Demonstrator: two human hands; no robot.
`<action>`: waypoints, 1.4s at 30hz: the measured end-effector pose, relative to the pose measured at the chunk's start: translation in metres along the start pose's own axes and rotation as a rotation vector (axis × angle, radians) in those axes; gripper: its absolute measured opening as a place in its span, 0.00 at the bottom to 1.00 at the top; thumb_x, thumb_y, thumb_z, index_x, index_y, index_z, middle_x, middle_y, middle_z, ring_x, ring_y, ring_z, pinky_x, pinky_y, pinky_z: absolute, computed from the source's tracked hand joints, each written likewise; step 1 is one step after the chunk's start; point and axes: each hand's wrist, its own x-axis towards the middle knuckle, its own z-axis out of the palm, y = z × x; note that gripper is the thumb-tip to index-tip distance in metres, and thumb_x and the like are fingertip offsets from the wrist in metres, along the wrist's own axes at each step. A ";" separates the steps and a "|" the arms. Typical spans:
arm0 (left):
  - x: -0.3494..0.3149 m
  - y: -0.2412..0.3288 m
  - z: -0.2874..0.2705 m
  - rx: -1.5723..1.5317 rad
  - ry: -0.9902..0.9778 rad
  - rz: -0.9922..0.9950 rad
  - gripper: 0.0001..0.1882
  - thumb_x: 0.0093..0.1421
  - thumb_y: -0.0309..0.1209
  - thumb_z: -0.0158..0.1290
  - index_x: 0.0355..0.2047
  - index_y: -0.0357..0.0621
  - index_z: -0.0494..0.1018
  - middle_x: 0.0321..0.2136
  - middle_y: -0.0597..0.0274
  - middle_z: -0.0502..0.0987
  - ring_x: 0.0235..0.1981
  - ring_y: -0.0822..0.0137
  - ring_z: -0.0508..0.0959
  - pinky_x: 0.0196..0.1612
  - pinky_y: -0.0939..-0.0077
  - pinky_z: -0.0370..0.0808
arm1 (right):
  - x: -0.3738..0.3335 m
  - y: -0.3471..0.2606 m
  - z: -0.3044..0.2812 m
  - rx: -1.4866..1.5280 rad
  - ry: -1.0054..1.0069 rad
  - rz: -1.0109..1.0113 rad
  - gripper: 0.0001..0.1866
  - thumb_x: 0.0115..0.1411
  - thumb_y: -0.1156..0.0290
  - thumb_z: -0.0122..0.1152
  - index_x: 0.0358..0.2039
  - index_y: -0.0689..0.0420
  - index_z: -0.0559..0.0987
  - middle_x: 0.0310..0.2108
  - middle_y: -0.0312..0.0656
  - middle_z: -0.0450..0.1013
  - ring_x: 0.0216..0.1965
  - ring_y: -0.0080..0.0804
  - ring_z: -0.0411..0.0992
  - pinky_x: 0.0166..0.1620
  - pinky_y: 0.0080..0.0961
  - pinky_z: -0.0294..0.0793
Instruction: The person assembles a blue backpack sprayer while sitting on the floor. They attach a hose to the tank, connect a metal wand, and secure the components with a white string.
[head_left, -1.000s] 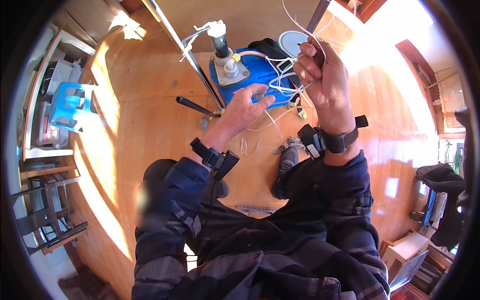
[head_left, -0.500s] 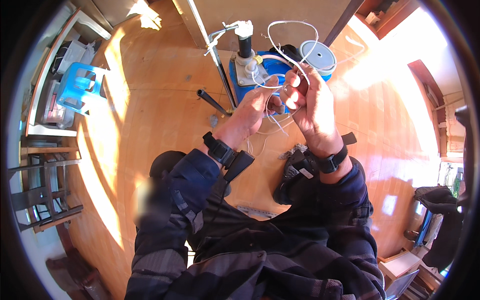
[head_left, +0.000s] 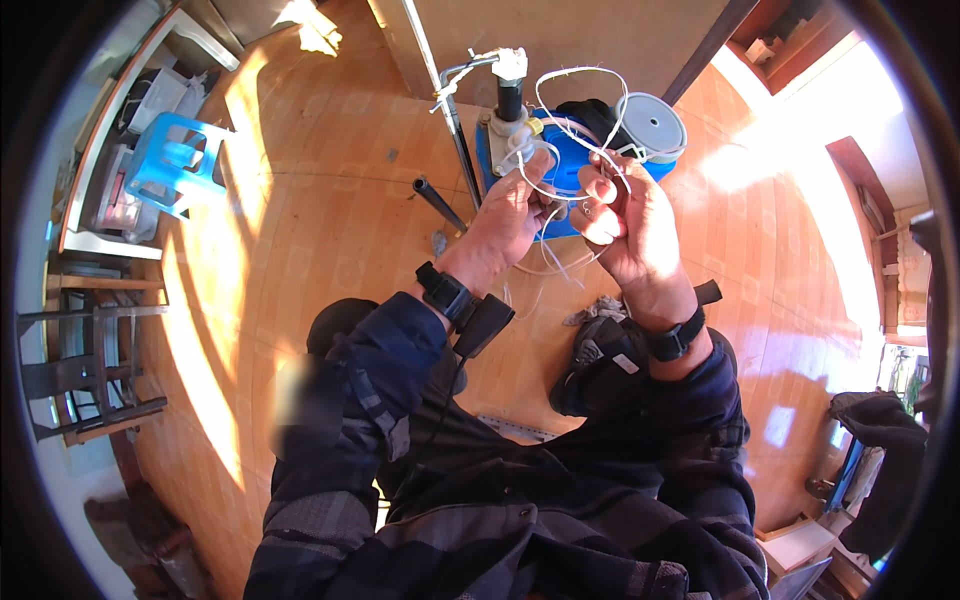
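Note:
In front of me, a thin white cord (head_left: 548, 191) runs between my two hands, loops up above them and hangs in loose ends below. My left hand (head_left: 512, 212) pinches the cord between thumb and fingers. Close by on the right, my right hand (head_left: 632, 218) has its fingers curled in, gripping the cord too. Just beyond the hands stands a blue device (head_left: 570, 155) with pale fittings, partly hidden by them. A black upright tube (head_left: 510, 98) with a white-wrapped top rises from it. On its right side sits a round grey lid (head_left: 652, 122).
A metal pole (head_left: 445, 100) stands left of the device, with a dark tube (head_left: 438, 202) leaning low beside it. A blue plastic stool (head_left: 178, 165) is at the far left by a white-framed shelf (head_left: 110, 245). My dark shoe (head_left: 600, 362) rests on the wooden floor.
The whole view has shifted a little, so the scene sits slightly further right. Both hands keep hold of the cord; its loops have changed shape slightly.

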 end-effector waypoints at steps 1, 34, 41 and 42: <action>0.000 0.000 0.000 -0.023 0.025 0.011 0.22 0.72 0.48 0.58 0.55 0.44 0.76 0.30 0.70 0.78 0.36 0.72 0.76 0.47 0.71 0.73 | 0.000 0.000 -0.001 -0.003 0.014 0.010 0.12 0.77 0.63 0.46 0.48 0.59 0.70 0.28 0.39 0.68 0.19 0.21 0.58 0.21 0.21 0.58; -0.005 0.024 0.000 0.441 -0.148 -0.005 0.26 0.77 0.54 0.45 0.38 0.43 0.78 0.27 0.67 0.79 0.30 0.73 0.79 0.35 0.76 0.76 | -0.001 0.001 -0.021 -0.678 -0.278 0.335 0.19 0.75 0.52 0.59 0.44 0.58 0.82 0.21 0.26 0.61 0.17 0.11 0.54 0.20 0.14 0.49; -0.014 0.003 -0.002 1.633 -0.149 0.702 0.16 0.67 0.39 0.59 0.29 0.39 0.81 0.21 0.57 0.76 0.28 0.56 0.79 0.35 0.59 0.74 | 0.015 -0.058 -0.042 -0.382 0.036 -0.102 0.22 0.81 0.56 0.45 0.56 0.62 0.78 0.20 0.26 0.58 0.15 0.14 0.50 0.20 0.16 0.51; -0.018 0.001 -0.003 1.703 -0.134 0.657 0.09 0.63 0.35 0.62 0.31 0.42 0.84 0.26 0.56 0.79 0.35 0.51 0.79 0.40 0.57 0.75 | 0.017 -0.060 -0.047 -0.424 0.080 -0.107 0.23 0.80 0.55 0.48 0.57 0.63 0.78 0.20 0.25 0.57 0.15 0.14 0.51 0.20 0.16 0.50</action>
